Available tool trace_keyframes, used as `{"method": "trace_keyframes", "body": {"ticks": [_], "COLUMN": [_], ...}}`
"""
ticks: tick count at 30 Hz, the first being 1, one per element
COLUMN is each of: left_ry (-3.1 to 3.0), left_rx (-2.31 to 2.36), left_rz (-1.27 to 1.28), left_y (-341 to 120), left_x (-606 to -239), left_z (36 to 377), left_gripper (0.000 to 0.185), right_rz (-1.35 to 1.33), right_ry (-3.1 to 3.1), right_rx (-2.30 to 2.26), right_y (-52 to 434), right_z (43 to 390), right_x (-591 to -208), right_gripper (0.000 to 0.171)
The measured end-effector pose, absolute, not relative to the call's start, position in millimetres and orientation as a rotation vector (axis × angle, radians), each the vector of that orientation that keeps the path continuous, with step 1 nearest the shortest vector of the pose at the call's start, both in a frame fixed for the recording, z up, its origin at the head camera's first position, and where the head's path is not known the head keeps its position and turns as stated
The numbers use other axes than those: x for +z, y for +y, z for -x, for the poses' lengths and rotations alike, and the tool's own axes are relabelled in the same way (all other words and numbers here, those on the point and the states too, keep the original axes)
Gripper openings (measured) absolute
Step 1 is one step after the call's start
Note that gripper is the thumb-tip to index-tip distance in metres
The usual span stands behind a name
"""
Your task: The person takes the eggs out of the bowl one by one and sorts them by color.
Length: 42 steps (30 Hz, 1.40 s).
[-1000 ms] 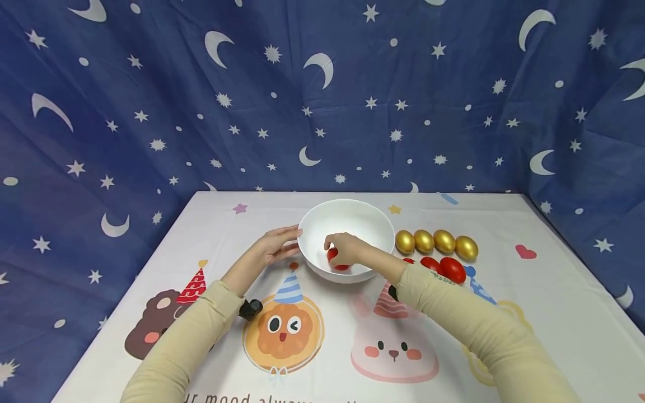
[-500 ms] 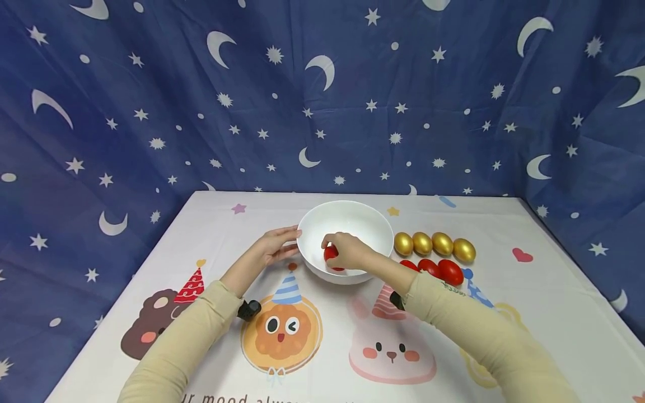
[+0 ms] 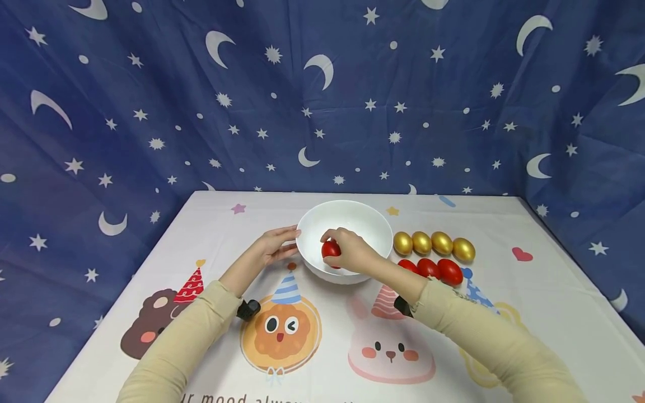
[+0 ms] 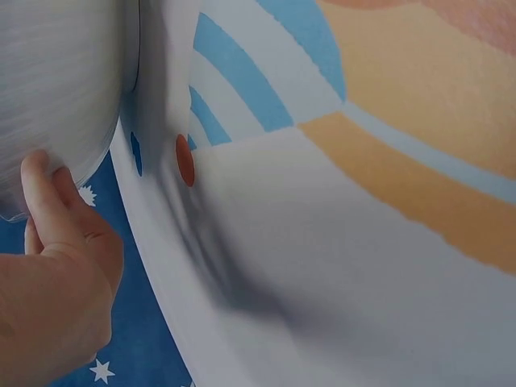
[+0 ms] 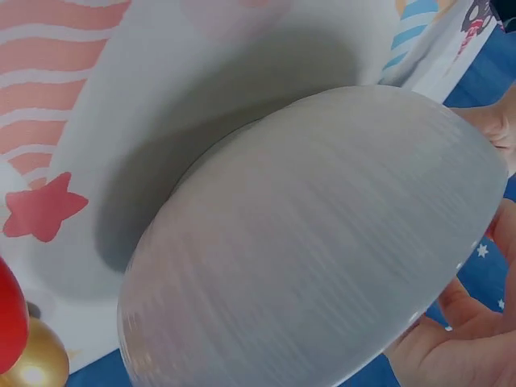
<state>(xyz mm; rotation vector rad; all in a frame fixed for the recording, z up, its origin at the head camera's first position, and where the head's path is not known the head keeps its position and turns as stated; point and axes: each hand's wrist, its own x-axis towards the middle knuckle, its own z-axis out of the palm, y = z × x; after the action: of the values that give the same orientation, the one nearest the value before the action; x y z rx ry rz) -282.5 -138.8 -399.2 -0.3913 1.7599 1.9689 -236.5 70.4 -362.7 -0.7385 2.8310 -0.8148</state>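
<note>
Curling round a glossy red egg (image 3: 330, 248), the right hand (image 3: 350, 251) has its grip closed on it inside the round white bowl (image 3: 370, 224). The left hand (image 3: 269, 247) rests straight fingers against the bowl's outer wall on the counter (image 3: 554, 302).

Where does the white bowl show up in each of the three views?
Head: white bowl at table centre, left hand on its left wall, right hand inside holding a red egg.
Left wrist: its outer wall fills the top left corner.
Right wrist: its outer wall fills most of the picture.
Shared landmark: the printed tablecloth.
</note>
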Motion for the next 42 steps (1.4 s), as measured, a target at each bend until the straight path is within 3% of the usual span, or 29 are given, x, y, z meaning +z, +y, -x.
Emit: {"method": "trace_keyframes", "body": {"ticks": [42], "left_ry": [1.793], "left_rx": [1.942], "left_rz": [0.38], "left_y": [-139], "left_x": [-398], "left_z": [282], "left_gripper": [0.052], "right_rz": [0.742], "right_ry": [2.925], "right_rx": [-1.044], "right_y": [125], "right_z": [197], "right_x": [-351], "right_gripper": [0.041]}}
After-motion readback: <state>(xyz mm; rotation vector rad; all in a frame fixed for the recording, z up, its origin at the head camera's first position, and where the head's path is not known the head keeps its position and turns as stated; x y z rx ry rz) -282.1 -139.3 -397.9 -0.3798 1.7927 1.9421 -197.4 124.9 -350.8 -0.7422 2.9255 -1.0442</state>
